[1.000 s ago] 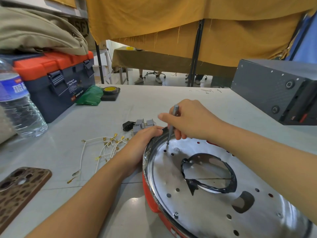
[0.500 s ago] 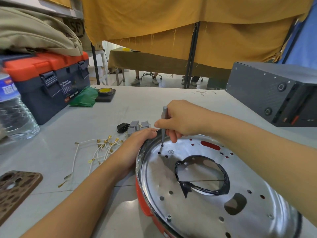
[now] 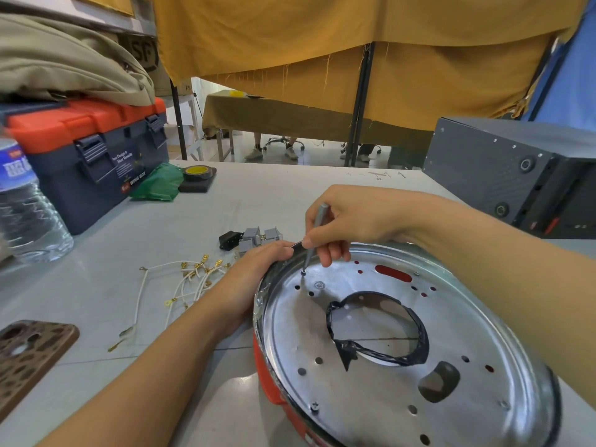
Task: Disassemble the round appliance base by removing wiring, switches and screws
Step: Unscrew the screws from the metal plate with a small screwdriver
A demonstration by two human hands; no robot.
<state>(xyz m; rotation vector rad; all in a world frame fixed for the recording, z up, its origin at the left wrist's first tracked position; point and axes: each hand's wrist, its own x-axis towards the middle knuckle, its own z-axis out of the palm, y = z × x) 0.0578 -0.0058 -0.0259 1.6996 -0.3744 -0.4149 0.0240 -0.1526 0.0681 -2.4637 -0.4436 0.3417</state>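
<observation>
Right hand (image 3: pixel 361 221): fingers pinch a slim screwdriver (image 3: pixel 314 235), tip on a screw (image 3: pixel 303 272).
Left hand (image 3: pixel 254 275): fingers curl over the rim.
Round base (image 3: pixel 387 391): on the desk (image 3: pixel 274 195); dish holds screws only.
Toolbox (image 3: pixel 93 156): closed, far left.

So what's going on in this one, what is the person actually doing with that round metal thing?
A person is taking apart a round silver appliance base with a red underside on a grey table. The left hand grips the base's near rim to steady it, while the right hand pinches a slim grey screwdriver set on a small screw near the rim. White wires with gold terminals and grey switches already lie loose on the table; another screw remains in the plate.
</observation>
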